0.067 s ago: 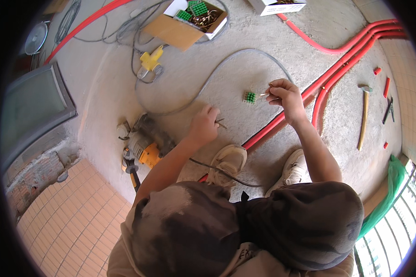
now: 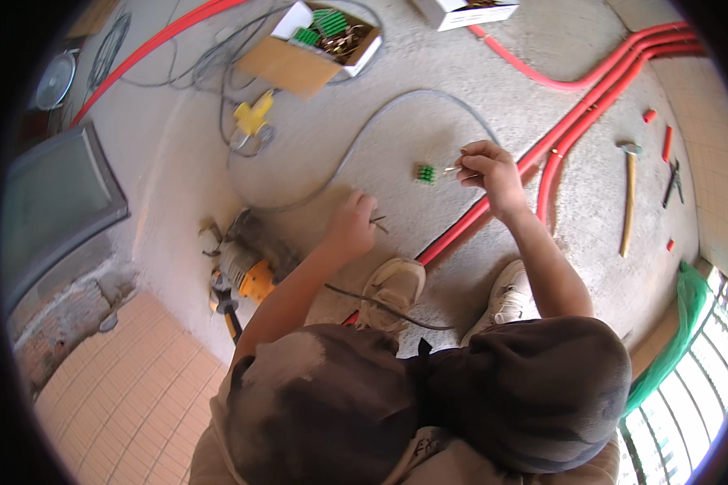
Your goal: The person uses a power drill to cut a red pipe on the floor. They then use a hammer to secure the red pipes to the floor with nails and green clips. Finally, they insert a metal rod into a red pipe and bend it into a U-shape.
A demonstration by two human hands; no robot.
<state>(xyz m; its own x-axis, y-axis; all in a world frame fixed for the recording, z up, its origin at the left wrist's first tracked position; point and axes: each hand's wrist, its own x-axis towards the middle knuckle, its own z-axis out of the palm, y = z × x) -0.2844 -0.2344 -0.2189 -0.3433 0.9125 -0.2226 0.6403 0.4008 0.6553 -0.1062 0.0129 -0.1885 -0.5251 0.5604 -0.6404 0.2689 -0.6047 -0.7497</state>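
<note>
My right hand (image 2: 490, 176) is closed in a pinch on a small shiny metal piece (image 2: 451, 170), just above the floor. Close by its fingertips lies a small block of green-tipped pieces (image 2: 425, 174). My left hand (image 2: 353, 223) is closed, lower and further left, with thin dark metal pins (image 2: 379, 222) sticking out past its fingers. Exactly what kind of pins these are is too small to tell. Between my shoes a red pipe (image 2: 453, 234) runs away to the upper right, passing under my right hand.
An orange and grey power tool (image 2: 249, 271) lies by my left forearm. Further off are a yellow plug connector (image 2: 254, 117), a grey cable (image 2: 364, 133) and an opened cardboard box (image 2: 291, 63) of green packs and brassy pieces. A hammer (image 2: 629, 202) and pliers (image 2: 672, 184) lie right.
The whole view has shifted slightly, so the floor things appear a little further left. Both hands keep nearly the same pose and hold.
</note>
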